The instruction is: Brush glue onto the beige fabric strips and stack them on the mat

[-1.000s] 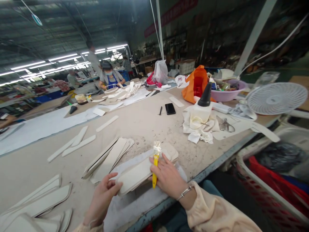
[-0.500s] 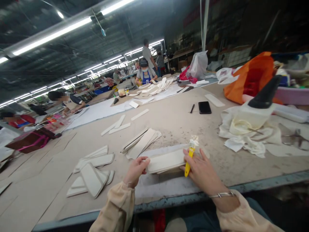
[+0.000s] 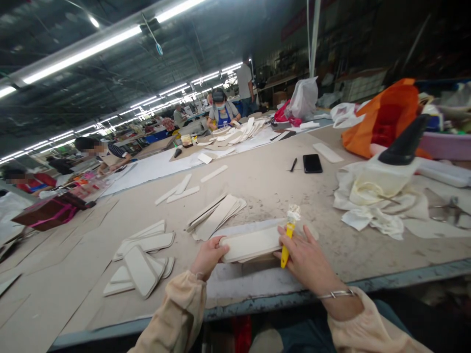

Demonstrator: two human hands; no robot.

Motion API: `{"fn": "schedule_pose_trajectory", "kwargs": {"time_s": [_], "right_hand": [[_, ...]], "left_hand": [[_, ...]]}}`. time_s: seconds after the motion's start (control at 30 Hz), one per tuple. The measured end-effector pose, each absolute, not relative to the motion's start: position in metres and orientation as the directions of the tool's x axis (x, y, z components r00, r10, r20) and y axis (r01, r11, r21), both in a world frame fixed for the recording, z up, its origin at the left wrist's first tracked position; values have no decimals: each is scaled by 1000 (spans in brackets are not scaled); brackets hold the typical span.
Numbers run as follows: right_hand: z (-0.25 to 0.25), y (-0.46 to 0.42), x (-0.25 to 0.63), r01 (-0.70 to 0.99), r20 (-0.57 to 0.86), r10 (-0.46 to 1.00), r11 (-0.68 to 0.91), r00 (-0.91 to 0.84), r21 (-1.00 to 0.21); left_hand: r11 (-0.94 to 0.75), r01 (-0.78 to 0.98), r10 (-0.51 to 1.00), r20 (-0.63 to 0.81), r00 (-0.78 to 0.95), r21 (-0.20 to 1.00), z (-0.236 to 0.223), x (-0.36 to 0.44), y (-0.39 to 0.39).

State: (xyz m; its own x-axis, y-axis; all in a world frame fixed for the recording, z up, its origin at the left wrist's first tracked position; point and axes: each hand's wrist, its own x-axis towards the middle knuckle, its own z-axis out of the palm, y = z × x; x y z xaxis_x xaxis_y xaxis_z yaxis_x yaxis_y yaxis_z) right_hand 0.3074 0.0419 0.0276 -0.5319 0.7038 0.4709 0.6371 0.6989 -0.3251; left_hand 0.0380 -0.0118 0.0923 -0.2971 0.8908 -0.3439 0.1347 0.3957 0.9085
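Note:
Between my hands, just above a white sheet [image 3: 250,289] at the table's near edge, is a stack of long off-white panels with rounded corners [image 3: 251,245]. My left hand [image 3: 209,255] pinches the stack's left end, thumb on top. The fingers of my right hand [image 3: 305,255] lie around its right end and also grip a yellow-handled brush [image 3: 288,240], its pale, clotted bristles pointing up and away. Just behind the stack lies a fanned pile of similar panels [image 3: 218,215]. More panels [image 3: 143,264] are heaped left of my left hand.
A white jug with a black spout [image 3: 386,171] lies on crumpled cloth at right. Near it are a black phone [image 3: 312,163], a pen [image 3: 293,164] and an orange bag [image 3: 382,117]. Loose strips [image 3: 180,190] lie farther off. Across the table, a person in a blue apron [image 3: 222,115] works.
My left hand's fingers have closed further around the stack's left end, and the stack has shifted slightly left. In the background, a standing person has moved right.

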Motion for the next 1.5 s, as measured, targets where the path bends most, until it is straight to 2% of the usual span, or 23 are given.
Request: {"fn": "schedule_pose_trajectory", "kwargs": {"time_s": [0.17, 0.27, 0.37, 0.5, 0.63, 0.73, 0.83, 1.0, 1.17, 1.5], "right_hand": [[41, 44, 314, 612, 521, 704, 697, -484, -374], [57, 43, 317, 498, 613, 670, 734, -419, -461], [79, 33, 315, 327, 686, 652, 757, -323, -566], [106, 11, 315, 172, 727, 650, 760, -223, -627], [116, -4, 319, 117, 651, 757, 652, -59, -749], [111, -3, 323, 9, 505, 862, 505, 36, -863], [104, 2, 326, -68, 391, 919, 394, 54, -916], [104, 4, 332, -51, 387, 917, 393, 96, -918], [105, 6, 336, -61, 405, 900, 418, 160, -906], [103, 6, 336, -138, 326, 939, 340, 114, -930]], "left_hand": [[275, 257, 917, -172, -360, 926, 121, 38, -19], [146, 340, 945, -29, -325, 929, 148, 48, -29], [39, 273, 969, 30, -244, 961, 175, 70, -37], [-20, 199, 990, 47, -134, 980, 199, 111, -35], [-43, 200, 992, 67, -110, 979, 201, 147, -20], [-92, 27, 987, 95, -131, 995, 188, 168, -9], [-107, -146, 984, 84, -155, 983, 172, 185, -3], [-97, -199, 975, 52, -218, 975, 156, 201, 1], [-71, -198, 984, 35, -176, 978, 154, 209, 3], [-77, -260, 988, 39, -149, 962, 149, 211, 6]]}}
